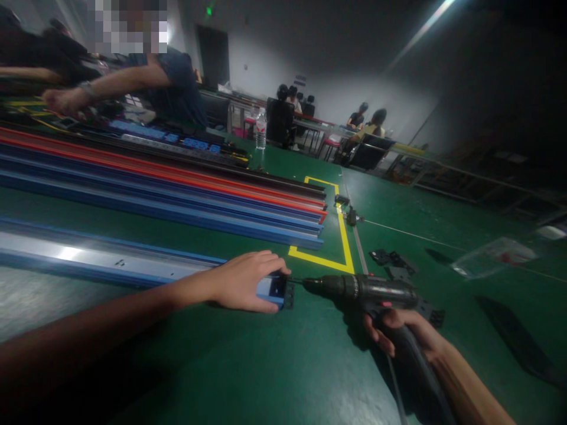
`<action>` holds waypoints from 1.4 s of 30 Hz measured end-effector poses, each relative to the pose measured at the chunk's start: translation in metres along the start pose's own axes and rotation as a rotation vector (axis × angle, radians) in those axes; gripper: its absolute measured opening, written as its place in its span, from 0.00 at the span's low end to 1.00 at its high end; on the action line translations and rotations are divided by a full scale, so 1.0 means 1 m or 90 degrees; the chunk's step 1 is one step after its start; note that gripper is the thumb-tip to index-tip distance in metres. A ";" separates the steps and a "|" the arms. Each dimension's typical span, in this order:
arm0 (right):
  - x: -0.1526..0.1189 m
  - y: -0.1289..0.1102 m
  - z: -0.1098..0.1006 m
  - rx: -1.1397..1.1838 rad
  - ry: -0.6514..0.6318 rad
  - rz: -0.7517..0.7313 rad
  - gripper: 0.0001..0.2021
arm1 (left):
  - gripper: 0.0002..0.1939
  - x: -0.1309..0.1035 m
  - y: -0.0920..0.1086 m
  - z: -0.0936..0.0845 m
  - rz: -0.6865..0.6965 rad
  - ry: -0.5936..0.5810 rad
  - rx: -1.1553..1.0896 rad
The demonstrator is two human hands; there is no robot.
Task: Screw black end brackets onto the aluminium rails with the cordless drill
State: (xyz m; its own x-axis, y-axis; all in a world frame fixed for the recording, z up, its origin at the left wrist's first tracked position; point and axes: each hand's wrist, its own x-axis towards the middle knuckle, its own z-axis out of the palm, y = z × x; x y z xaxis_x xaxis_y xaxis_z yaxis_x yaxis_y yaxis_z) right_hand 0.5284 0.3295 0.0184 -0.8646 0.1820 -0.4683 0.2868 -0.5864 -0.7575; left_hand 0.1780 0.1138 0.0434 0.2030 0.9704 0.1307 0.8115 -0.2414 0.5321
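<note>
Here, the left hand (248, 280) clasps the right end of a long blue-and-silver metal rail (146, 265), thumb near and fingers far, while the rail lies on the green-topped bench (221, 366) and runs off left. A small black end cap (289, 296) sits at that end. The right hand (410, 324) is wrapped round the handle of a black power drill (381, 290), whose thin bit points left at the end cap; whether the tip touches it, I cannot tell. Farther off, blue, red and black long rails (177, 198) lie side by side, their right ends by a yellow tape outline (346, 242). Small black parts (392, 260) lie right of the tape, and a clear plastic bottle (260, 131) stands at the far side
</note>
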 end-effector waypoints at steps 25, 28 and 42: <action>-0.003 -0.001 0.005 -0.026 0.015 -0.006 0.15 | 0.31 -0.002 -0.001 -0.001 0.043 0.016 -0.007; -0.002 -0.001 0.005 -0.023 0.015 -0.008 0.15 | 0.31 -0.002 -0.001 0.000 0.044 0.020 -0.005; -0.002 -0.002 0.006 -0.019 0.019 0.005 0.15 | 0.31 -0.002 -0.001 0.000 0.036 0.013 -0.008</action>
State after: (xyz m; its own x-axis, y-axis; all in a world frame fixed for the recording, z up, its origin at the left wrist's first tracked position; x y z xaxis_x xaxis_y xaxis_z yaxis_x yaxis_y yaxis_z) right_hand 0.5271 0.3253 0.0240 -0.8501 0.2009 -0.4868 0.3060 -0.5639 -0.7671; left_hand 0.1766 0.1125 0.0431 0.2370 0.9552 0.1772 0.7923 -0.2956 0.5337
